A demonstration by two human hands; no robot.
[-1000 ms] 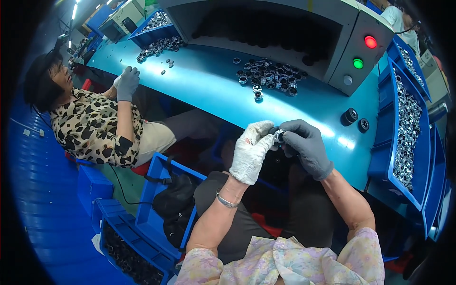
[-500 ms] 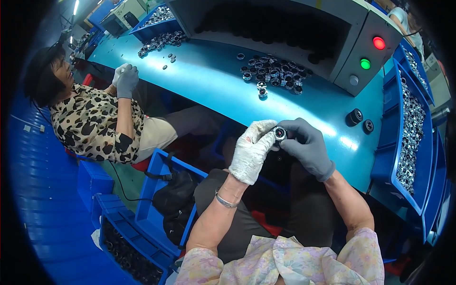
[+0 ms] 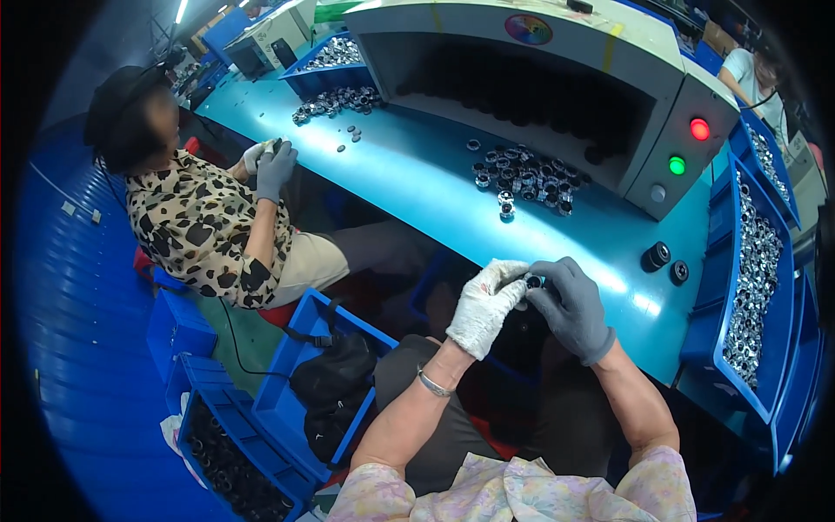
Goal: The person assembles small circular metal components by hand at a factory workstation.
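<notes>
Grey-gloved right hand (image 3: 570, 306) still pinches the ring (image 3: 533, 282), unmoved.

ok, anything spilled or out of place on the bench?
Nothing damaged. A few stray rings lie scattered apart from the piles on the blue bench. Both hands, left and right, hold one small ring.

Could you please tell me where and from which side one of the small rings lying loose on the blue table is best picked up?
Probably by its outer rim, from above. The rings seem to lie flat on the blue table, and strays at the pile's near edge, like one ring, have bare table around them for fingertips.
</notes>
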